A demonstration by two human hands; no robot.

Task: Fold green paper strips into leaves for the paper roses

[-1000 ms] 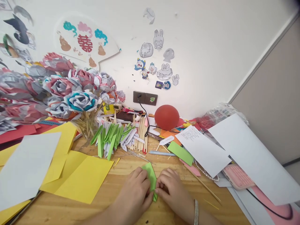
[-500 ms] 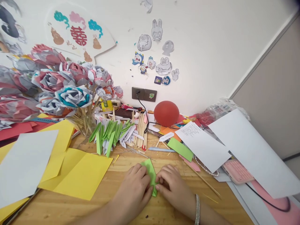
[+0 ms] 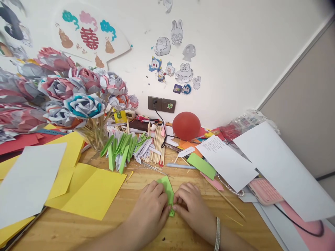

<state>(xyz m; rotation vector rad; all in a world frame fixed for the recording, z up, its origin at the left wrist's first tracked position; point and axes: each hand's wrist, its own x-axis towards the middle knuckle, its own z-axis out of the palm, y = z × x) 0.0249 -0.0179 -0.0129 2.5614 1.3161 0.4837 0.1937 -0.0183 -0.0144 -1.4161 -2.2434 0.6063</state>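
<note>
A small folded piece of green paper (image 3: 168,188) lies on the wooden table between my hands, its pointed end facing away from me. My left hand (image 3: 151,208) is closed on its left edge, thumb pressed on the near end. From the other side, my right hand (image 3: 190,208) pinches the right edge near the bottom with thumb and curled fingers. Both hands cover part of the paper. Beyond them lies a pile of folded green and white paper strips (image 3: 124,151).
Yellow paper (image 3: 94,191) and a white sheet (image 3: 31,181) lie at left, below paper flowers (image 3: 85,104) in a vase. Wooden sticks (image 3: 158,144) and a red balloon (image 3: 186,125) stand behind. White sheets (image 3: 277,167), a pink phone-like case (image 3: 265,191) and a thin stick (image 3: 226,200) lie right.
The view has shifted very slightly. Both hands keep their hold on the green paper, with hardly any movement; the right wrist has moved slightly left.
</note>
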